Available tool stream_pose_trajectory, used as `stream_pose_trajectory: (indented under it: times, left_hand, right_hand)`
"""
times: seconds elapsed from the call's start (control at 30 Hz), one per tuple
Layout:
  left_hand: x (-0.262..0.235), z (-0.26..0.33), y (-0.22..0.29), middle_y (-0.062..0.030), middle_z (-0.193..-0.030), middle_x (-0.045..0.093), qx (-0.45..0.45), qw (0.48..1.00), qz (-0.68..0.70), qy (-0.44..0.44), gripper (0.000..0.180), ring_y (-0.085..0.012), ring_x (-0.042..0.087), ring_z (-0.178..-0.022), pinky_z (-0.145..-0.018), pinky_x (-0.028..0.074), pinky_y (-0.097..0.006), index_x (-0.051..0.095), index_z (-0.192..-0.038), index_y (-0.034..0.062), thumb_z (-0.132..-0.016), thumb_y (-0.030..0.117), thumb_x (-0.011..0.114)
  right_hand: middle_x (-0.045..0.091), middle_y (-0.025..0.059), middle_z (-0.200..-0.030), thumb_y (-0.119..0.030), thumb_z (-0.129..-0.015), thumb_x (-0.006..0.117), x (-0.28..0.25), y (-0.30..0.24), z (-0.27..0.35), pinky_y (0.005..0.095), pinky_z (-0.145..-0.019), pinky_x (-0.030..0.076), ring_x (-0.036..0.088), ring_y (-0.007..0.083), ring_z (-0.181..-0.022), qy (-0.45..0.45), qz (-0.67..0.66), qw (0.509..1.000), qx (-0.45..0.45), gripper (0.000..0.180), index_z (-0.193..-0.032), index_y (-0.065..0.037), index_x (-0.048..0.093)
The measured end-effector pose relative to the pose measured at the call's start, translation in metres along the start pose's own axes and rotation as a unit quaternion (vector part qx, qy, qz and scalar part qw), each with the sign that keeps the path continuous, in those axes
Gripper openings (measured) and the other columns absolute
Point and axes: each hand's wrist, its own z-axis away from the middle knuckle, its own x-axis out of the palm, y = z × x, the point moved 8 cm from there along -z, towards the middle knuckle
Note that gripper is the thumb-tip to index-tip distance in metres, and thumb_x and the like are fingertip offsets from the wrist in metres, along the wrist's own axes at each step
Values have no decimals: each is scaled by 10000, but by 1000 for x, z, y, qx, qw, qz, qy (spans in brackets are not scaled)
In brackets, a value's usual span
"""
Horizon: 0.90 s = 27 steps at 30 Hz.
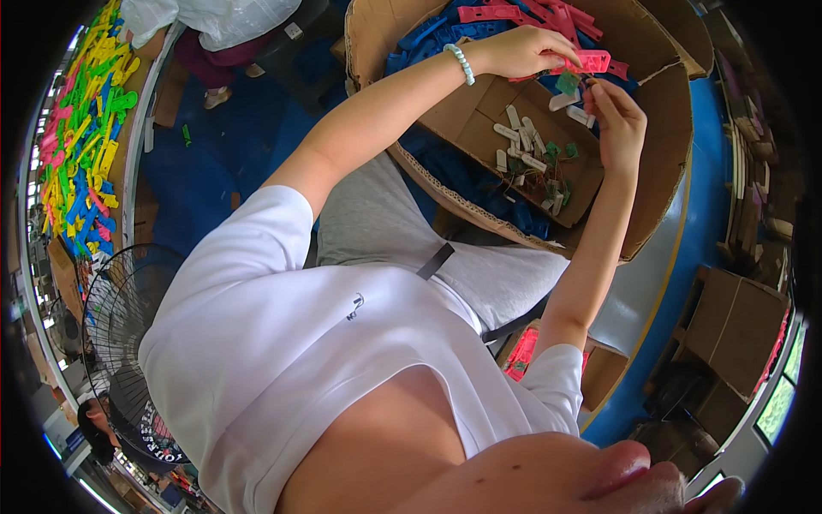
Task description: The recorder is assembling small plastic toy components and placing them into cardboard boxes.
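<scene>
My left hand (pixel 538 51), with a beaded bracelet at the wrist, reaches over a big cardboard box (pixel 676 163). Its fingers are closed on a pinkish-red plastic housing (pixel 592 61). Just below and to the right, my right hand (pixel 620 124) pinches at a small green circuit board (pixel 567 82) with thin wires; the exact grip is partly hidden by the fingers. A white plastic piece (pixel 562 101) hangs close under the board. Underneath both hands, a cardboard tray (pixel 467 116) holds several white plastic pieces (pixel 533 163) and wired green boards (pixel 552 151).
Blue plastic parts (pixel 419 38) and red ones (pixel 565 19) lie in the box. At the left is a long heap of coloured plastic parts (pixel 81 146). A black fan (pixel 120 325) stands beside me. Another person's leg (pixel 218 64) shows at upper left. Cartons (pixel 728 317) are stacked at right.
</scene>
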Motion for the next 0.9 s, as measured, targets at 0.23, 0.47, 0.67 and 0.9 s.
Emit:
stream_pose_trajectory:
  times: [0.23, 0.47, 0.67, 0.9]
  left_hand:
    - [-12, 0, -13, -115, -1205, 617, 33, 990, -104, 91, 255, -274, 639, -1017, -902, 503, -369, 669, -1162, 110, -923, 129, 582]
    - [-43, 0, 22, -172, -1185, 585, 17, 986, -11, 163, 177, -340, 593, -1079, -909, 473, -384, 657, -1063, 17, -906, 65, 592]
    - [-49, 3, 39, -156, -1205, 591, 87, 980, 41, 176, 197, -313, 586, -1115, -939, 460, -369, 666, -1090, 57, -902, 76, 609]
    - [-65, 5, 56, -149, -1229, 584, 134, 964, 62, 220, 198, -302, 571, -1130, -962, 441, -369, 655, -1104, 68, -915, 79, 595]
  right_hand:
    - [680, 106, -901, -47, -900, 668, -33, 0, -8, 255, -706, 481, 600, 144, -741, 109, -10, 994, -14, 177, -1029, 74, 686]
    - [657, 46, -825, -77, -917, 651, -69, 10, -9, 251, -622, 464, 565, 93, -673, 100, 0, 995, -14, 165, -1009, 53, 692]
    - [639, 41, -679, -103, -847, 681, -92, 49, -12, 217, -579, 445, 567, 88, -613, 113, 300, 942, 97, 170, -948, 28, 721]
    - [691, 136, -1028, -248, -812, 730, -134, 43, -14, 391, -923, 488, 635, 304, -1002, 145, 618, 771, 52, 347, -1128, -106, 710]
